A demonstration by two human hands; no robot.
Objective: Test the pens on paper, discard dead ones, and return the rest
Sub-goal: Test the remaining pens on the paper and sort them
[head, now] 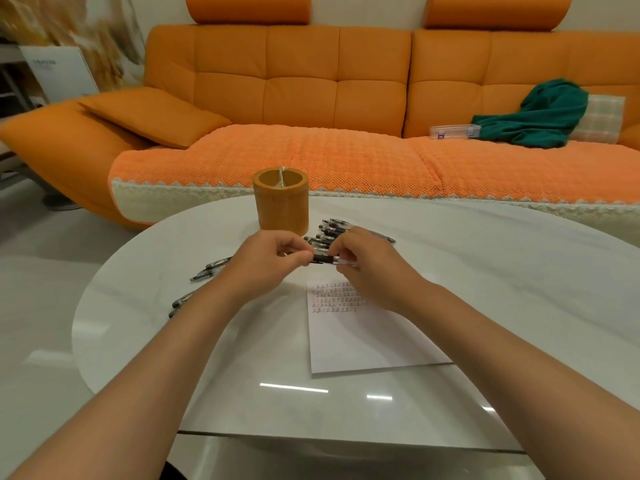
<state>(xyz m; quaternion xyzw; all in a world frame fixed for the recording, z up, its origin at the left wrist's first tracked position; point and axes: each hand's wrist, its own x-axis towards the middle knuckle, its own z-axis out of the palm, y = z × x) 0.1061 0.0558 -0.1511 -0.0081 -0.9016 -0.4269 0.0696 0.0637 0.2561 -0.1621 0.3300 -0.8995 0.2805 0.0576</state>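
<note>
My left hand (268, 259) and my right hand (363, 261) both pinch one clear pen with a black grip (327, 260), held level above the table. Below it lies a white sheet of paper (363, 337) with rows of small written marks near its top edge. A pile of several similar pens (332, 230) lies behind my right hand. More pens (211, 266) lie to the left, partly hidden by my left forearm. An orange round pen holder (281, 206) stands upright behind my hands, with one pen inside.
The white glossy table (485, 271) has a rounded left edge and a seam near me. An orange sofa (329, 98) stands behind it, carrying a green cloth (540, 116) and a clear plastic box (453, 131).
</note>
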